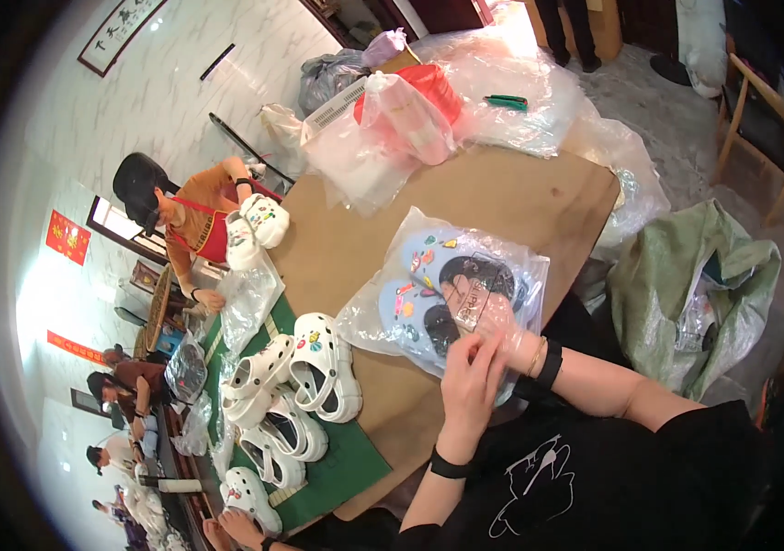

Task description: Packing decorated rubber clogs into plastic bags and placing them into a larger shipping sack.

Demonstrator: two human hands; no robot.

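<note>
the pair of pale blue clogs [428,294] already sits inside its clear plastic bag [383,312] at frame centre on the brown desk [502,197]. both hands pinch the bag's open end: left hand [470,381], right hand [507,335]. sealing appears unfinished; unbagged white clogs [323,363] wait lower left.

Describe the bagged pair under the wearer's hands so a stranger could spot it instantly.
On the brown table, nearest the wearer, lies a clear plastic bag holding light-blue clogs with coloured charms. Both hands pinch its near edge. The other clogs, to its left, are white and unbagged.
</note>
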